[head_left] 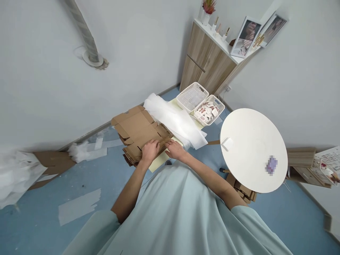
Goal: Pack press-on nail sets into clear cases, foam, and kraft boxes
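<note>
A flattened brown cardboard box (138,127) lies on top of a stack of similar flat boxes in front of me. My left hand (150,150) is on its near edge, fingers curled over the folded strip. Close by on the right, my right hand (175,148) grips the near right corner of the same box, with its fingertips partly hidden by the fold. White foam sheets (176,122) lie just behind the box. Under them shows a pale yellow surface (158,162).
Two white baskets stand behind the foam: one with clear plastic pieces (191,99), one with small printed packets (208,111). To the right is a round white table (255,141). A wooden cabinet (205,58) stands at the back. White plastic wrap (18,177) lies far left.
</note>
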The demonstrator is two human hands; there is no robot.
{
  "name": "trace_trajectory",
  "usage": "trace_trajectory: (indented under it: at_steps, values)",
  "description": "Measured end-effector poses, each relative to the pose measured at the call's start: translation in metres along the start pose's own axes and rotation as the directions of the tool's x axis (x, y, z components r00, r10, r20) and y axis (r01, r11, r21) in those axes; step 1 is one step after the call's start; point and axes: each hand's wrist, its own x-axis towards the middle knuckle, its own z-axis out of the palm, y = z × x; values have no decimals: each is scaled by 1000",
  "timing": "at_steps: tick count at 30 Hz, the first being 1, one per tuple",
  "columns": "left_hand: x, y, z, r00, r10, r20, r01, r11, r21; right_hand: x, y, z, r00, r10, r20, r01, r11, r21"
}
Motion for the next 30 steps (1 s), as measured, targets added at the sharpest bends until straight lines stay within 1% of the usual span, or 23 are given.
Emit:
trace_trajectory:
  at_steps: [3,6,8,10,12,14,15,16,17,18,19,20,21,23,24,26,27,28,30]
  values:
    - [-4,2,-2,1000,7,13,-7,999,-33,6,-1,-4,996,53,73,-54,999,9]
    - [-13,7,-14,1000,25,-18,-26,995,-92,14,-3,-8,980,116,161,-120,993,20]
    - [-19,11,-28,995,45,-88,-56,991,-122,20,-5,-11,973,132,189,-139,990,28]
    - [-25,16,-49,976,87,-201,-118,982,-148,23,-6,-13,970,132,203,-145,988,49]
    - [-30,22,-73,927,142,-348,-210,963,-168,22,-7,-17,971,124,205,-144,986,84]
    - [-34,31,-98,854,188,-485,-300,940,-163,16,-4,-23,976,112,186,-136,983,124]
    - [-35,36,-110,818,216,-533,-340,929,-145,10,0,-27,982,107,153,-133,977,167]
    - [-35,43,-121,783,248,-570,-378,918,-120,2,5,-33,988,106,110,-128,968,215]
    - [-36,51,-130,750,287,-596,-418,904,-90,-8,12,-41,993,121,18,-120,939,322]
    - [-35,61,-138,717,333,-613,-460,886,-56,-19,20,-50,987,132,-92,-77,891,448]
    - [-34,72,-145,683,384,-621,-504,863,-21,-33,31,-61,963,168,-210,-24,831,556]
    - [-32,84,-149,651,437,-621,-549,836,12,-49,42,-73,920,233,-316,24,770,637]
    - [-30,99,-152,619,492,-612,-596,802,42,-68,54,-86,858,315,-406,62,721,691]
    - [-23,131,-151,556,604,-571,-690,718,88,-109,78,-111,713,479,-512,95,657,748]
    - [-20,149,-147,523,659,-541,-736,669,104,-131,90,-122,637,552,-538,98,635,766]
    - [-12,188,-135,448,757,-475,-817,562,125,-177,112,-136,519,656,-548,107,587,803]
    - [-8,209,-126,407,800,-441,-853,505,129,-199,122,-140,457,703,-545,103,567,817]
    - [-4,230,-115,365,836,-409,-885,449,128,-220,132,-140,402,743,-535,93,548,831]
    - [1,274,-89,287,891,-352,-933,344,110,-261,153,-132,287,811,-509,61,515,855]
